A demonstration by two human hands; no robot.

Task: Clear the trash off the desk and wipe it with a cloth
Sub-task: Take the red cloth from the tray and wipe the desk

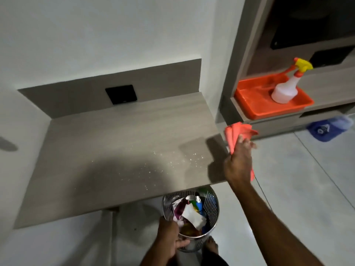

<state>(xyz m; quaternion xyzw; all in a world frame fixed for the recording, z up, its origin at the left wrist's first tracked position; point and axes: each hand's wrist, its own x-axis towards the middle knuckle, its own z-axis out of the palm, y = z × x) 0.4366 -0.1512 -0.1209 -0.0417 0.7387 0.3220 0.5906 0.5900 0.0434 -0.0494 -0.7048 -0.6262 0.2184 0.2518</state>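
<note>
Crumb-speckled desk (115, 143): right hand (239, 164), arm extended, fingers closed around a cloth (237, 134) off its right edge; left hand (169, 239) grips the bin (211, 206) rim below.

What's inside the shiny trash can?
The metal bin holds crumpled trash: white paper on top, with purple, blue and yellow wrappers around it. The left hand grips its rim. Whatever lies deeper is covered by that pile.
</note>
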